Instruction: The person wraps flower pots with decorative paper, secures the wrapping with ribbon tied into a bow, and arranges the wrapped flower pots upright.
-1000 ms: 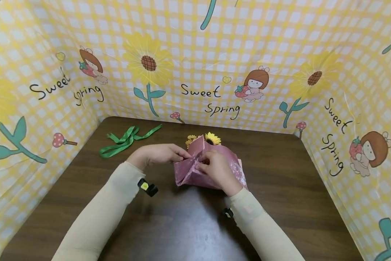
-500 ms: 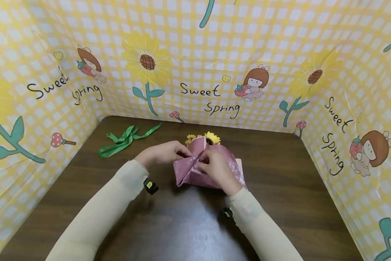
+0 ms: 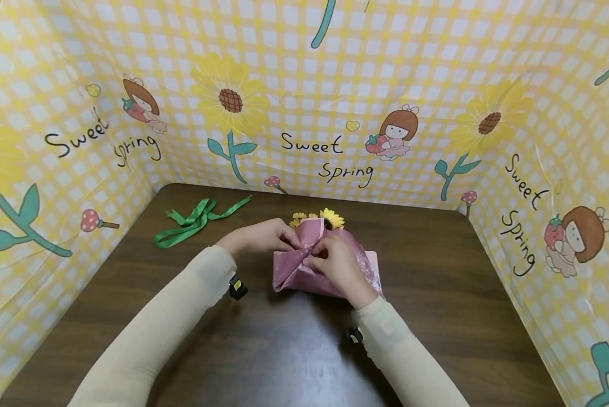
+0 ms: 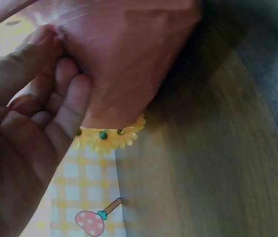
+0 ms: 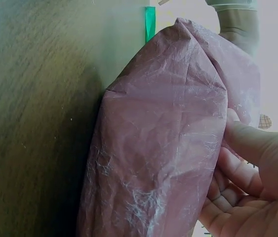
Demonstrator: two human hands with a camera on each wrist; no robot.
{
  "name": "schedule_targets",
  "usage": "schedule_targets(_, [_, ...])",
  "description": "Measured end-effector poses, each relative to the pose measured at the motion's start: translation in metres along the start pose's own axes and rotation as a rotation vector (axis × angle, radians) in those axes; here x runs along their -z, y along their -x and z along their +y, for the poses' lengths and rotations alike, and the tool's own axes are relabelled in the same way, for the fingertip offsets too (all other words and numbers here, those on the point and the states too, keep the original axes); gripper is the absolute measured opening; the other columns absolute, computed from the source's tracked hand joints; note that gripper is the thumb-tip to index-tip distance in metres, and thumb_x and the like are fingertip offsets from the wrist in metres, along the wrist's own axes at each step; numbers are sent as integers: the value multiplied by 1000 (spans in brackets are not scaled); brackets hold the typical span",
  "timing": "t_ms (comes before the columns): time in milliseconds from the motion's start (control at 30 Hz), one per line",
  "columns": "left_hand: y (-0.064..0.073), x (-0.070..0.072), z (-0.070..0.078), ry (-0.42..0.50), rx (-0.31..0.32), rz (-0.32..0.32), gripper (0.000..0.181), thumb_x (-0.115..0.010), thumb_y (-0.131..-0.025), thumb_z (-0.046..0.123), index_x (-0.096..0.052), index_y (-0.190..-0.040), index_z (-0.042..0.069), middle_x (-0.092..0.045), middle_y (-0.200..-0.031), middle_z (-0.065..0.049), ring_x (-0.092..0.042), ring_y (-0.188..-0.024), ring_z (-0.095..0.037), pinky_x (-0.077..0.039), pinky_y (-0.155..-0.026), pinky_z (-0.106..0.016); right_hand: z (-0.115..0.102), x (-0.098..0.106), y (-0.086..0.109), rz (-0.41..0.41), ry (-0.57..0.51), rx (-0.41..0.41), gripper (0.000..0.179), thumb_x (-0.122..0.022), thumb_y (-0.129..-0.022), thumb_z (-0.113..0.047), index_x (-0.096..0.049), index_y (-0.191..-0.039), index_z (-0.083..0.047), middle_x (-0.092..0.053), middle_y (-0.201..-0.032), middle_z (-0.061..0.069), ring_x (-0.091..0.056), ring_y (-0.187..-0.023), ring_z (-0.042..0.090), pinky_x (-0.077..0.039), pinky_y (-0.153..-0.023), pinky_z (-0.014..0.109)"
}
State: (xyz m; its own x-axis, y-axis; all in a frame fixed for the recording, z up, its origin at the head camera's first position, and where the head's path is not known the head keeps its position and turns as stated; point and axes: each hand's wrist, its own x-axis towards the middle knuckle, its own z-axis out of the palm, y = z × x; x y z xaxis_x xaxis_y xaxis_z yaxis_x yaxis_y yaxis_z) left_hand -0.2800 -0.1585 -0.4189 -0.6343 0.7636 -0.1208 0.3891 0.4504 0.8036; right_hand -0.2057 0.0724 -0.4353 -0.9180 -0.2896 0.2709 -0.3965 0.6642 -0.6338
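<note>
Pink wrapping paper (image 3: 314, 278) is folded around yellow artificial flowers (image 3: 332, 218), whose heads show past its far edge. My left hand (image 3: 266, 236) pinches the gathered paper at the middle from the left, thumb against fingertips in the left wrist view. Right beside it, my right hand (image 3: 341, 264) pinches the same gather between thumb and fingers. In the right wrist view the paper (image 5: 154, 133) looks creased and shiny, with the right thumb at its folded edge. Inside the paper, the stems are hidden.
A loose green ribbon (image 3: 195, 220) lies at the back left of the dark wooden table (image 3: 264, 350). Yellow checked cloth (image 3: 304, 85) with printed flowers and figures stands around the back and sides.
My left hand has shifted a little right, closer to the right hand, drawing the left flap of paper in toward the gather. The right hand stays almost in place.
</note>
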Motion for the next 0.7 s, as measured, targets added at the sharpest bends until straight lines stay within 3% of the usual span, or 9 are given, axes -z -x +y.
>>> schedule_targets(233, [-3,-8,9,-194,-54,115,13,-72,-92,5,-82,-92,14,-75,-89,5,-62,-83,-8,-53,-78,-25,4,8,-1,-55,-29,-14,18,-81,-89,-28,-76,-84,-12,-66,-82,0,-57,-75,14,-49,-68,29])
schedule_targets(433, [-2,-13,19,-273,-20,166,14,-74,-89,5,-79,-82,16,-70,-82,8,-60,-80,-9,-53,-77,-27,15,20,-17,-102,-267,-214,35,-64,-102,-33,-78,-84,-6,-71,-93,8,-68,-80,18,-56,-74,32])
schedule_targets(500, [-1,-14,22,-310,-19,172,14,-74,-89,4,-79,-83,16,-69,-82,8,-60,-80,-8,-53,-77,-26,17,20,-21,-125,-306,-260,36,-65,-101,-34,-79,-86,-4,-71,-100,8,-69,-83,19,-57,-74,31])
schedule_targets(700, [0,-19,29,-402,-56,172,9,-76,-91,8,-81,-87,14,-71,-83,7,-61,-78,-6,-54,-76,-24,18,17,-25,-138,-235,-302,20,-75,-89,-23,-77,-77,-7,-67,-85,3,-58,-77,15,-46,-64,26])
